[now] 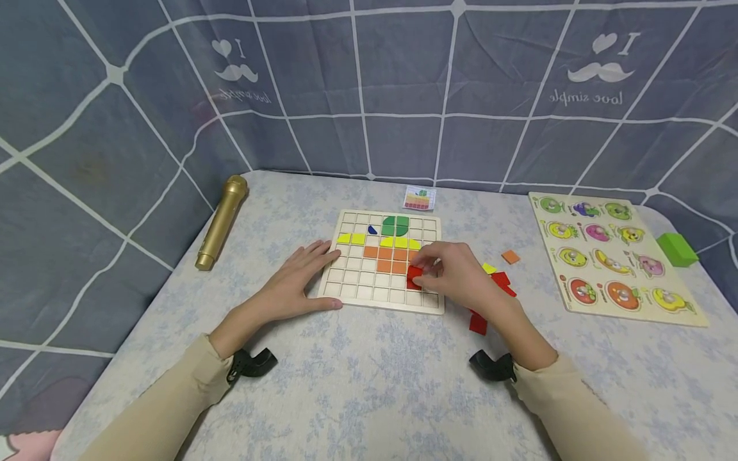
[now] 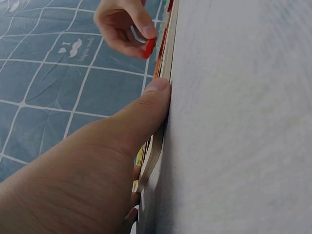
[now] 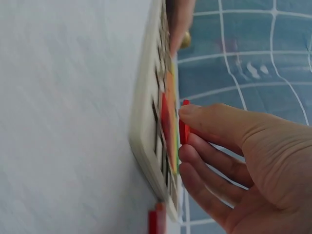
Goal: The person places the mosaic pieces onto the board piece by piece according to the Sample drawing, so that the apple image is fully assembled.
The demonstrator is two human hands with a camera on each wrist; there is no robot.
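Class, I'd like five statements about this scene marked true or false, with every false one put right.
1. The right hand pinches a red piece over the grid board. True.
2. The left hand is held away from the grid board. False: it touches the board's edge.
3. The gold microphone lies to the left of the grid board. True.
4. The fruit board lies between the microphone and the grid board. False: it lies to the right of the grid board.
5. On the grid board, the green pieces are farther from the person than the orange pieces. True.
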